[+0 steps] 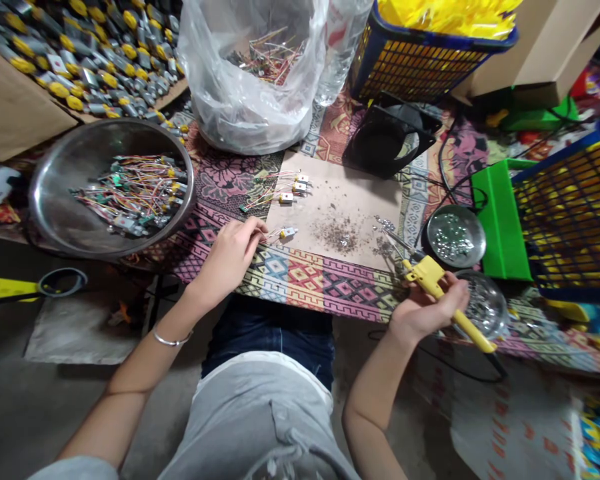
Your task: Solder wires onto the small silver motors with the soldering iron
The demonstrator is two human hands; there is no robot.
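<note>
My left hand [237, 250] pinches the wires of a small motor [289, 233] with a yellow end, near the left edge of a brown cardboard sheet [375, 193]. Several more wired motors [286, 199] lie just beyond it, their wires trailing left. In my right hand [433, 303] is a yellow soldering iron [429, 275], fingers wrapped round its handle. Its tip points left and away, over small silvery bits [384, 224] at the sheet's right side. Dark crumbs [343, 235] are scattered across the middle of the cardboard.
On the left stands a steel bowl [40, 200] of wired motors. Behind are a box of motors [105, 60], a plastic bag [250, 120] with wired parts, a black fan [387, 137] and a blue basket [425, 67]. Small dishes [455, 237] and a green bin [500, 223] sit right.
</note>
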